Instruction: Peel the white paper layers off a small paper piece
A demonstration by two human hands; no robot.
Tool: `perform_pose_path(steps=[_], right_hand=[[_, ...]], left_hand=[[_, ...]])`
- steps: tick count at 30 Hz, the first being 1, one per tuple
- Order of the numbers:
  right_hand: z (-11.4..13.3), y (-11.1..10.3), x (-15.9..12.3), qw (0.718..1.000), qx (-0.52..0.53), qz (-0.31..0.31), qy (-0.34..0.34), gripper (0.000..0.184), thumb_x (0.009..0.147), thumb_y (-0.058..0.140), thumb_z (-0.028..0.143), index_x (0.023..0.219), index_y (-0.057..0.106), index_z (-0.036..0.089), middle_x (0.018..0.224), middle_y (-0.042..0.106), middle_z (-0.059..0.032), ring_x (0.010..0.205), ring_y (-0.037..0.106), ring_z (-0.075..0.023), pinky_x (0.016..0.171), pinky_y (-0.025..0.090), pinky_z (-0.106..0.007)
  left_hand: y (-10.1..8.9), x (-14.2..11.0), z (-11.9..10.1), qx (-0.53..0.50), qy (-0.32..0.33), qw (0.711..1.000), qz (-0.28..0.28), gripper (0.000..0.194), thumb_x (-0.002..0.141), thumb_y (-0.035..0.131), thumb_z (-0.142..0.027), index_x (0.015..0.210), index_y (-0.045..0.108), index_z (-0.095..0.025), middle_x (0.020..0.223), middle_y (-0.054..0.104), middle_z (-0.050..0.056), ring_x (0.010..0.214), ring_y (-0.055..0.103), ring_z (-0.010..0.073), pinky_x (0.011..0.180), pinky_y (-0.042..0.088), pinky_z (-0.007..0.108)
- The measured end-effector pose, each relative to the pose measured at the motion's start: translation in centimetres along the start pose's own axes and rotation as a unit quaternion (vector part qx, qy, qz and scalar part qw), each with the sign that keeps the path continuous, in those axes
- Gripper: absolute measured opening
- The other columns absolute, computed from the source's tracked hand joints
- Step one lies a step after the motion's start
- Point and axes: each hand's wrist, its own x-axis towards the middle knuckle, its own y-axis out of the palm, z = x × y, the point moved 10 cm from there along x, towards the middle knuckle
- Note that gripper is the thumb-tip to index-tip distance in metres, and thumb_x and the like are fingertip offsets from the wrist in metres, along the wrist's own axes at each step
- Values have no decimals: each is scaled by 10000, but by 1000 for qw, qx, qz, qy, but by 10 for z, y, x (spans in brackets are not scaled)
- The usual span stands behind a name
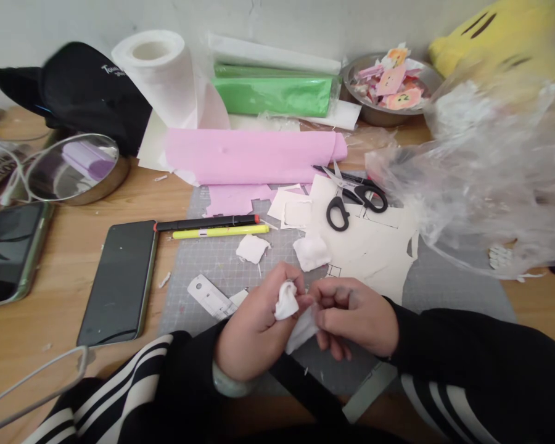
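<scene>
My left hand [263, 327] is closed around a crumpled piece of white tissue [286, 300], which pokes out above the thumb. More of the white material hangs below, between the two hands. My right hand [354, 316] pinches at this thin white material with thumb and fingers; the exact grip is partly hidden. Just beyond the hands lie two small white puffy squares [311, 252] on the grey cutting mat [178, 296]. A white ruler [211, 296] lies left of my left hand, partly covered. Cream paper [379, 253] with drawn lines spreads beyond my right hand.
Black-handled scissors [337, 213] rest on the paper. A black pen [208, 222], a yellow pen [221, 232] and a phone [118, 280] lie left. Behind are a pink roll [254, 155], a paper roll [160, 80] and a metal bowl [374, 114]. Clear plastic [485, 185] crowds the right.
</scene>
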Motion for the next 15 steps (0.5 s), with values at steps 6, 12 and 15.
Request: perform_pose_path(steps=[6,12,15], right_hand=[[18,-32,2,993,50,-91,-51,65,542,449,177,578,401,151,410,512,55,283,435,-51,251,318,-123],[9,-14,4,998,39,-22,-35,116,622,490,216,681,407,160,444,531,57,303,464,-64,266,351,-138],[-4,-2,4,1000,8,11,-6,121,621,486,162,732,439,150,479,552,54,315,468,-50,284,362,-126]], left_hand=[[-8,1,2,-32,-10,999,-36,103,840,412,-281,783,377,-203,598,369,-61,507,333,59,480,294,180],[-5,1,1,-26,-8,999,-24,103,840,411,-285,787,380,-203,607,377,-59,524,340,60,491,301,181],[-3,1,3,-7,-13,1000,-12,114,845,395,-292,777,377,-203,599,385,-58,525,349,63,492,303,187]])
